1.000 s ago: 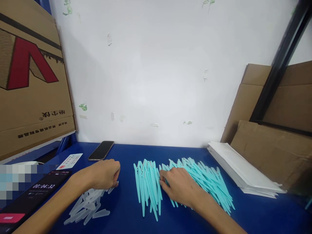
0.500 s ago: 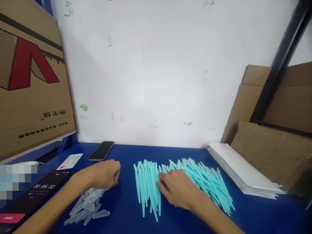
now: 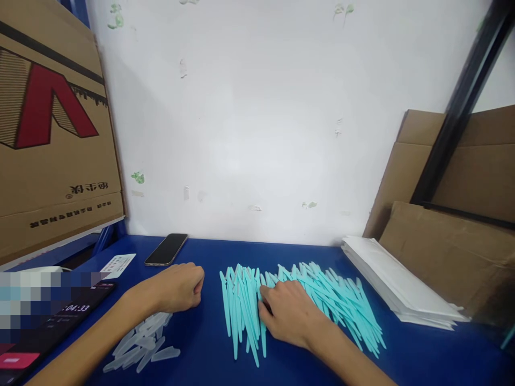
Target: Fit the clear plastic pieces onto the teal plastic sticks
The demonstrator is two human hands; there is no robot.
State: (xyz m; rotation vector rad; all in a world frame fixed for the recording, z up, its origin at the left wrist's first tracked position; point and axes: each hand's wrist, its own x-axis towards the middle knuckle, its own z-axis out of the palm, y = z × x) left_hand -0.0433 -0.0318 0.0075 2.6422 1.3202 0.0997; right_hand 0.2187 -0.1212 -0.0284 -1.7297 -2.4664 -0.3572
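Observation:
My left hand is closed in a loose fist just beyond a heap of frosted clear plastic caps. Its fingertips are turned away, so what they hold, if anything, is hidden. Slim turquoise eyebrow razors lie in two groups: a neater row in the middle and a larger, crisscrossed pile to the right. Between them is my right hand, its thumb and forefinger curled at a razor on the row's right edge. The other fingers of this hand are folded out of sight.
A dark phone and a printed card lie at the back left. A second phone showing a timer is at the left edge. White envelopes are stacked at right beside cardboard. A large carton stands at left.
My left hand has shifted slightly right, and the bit of clear plastic at its fingertips is now out of sight. My right hand has edged slightly left among the razors.

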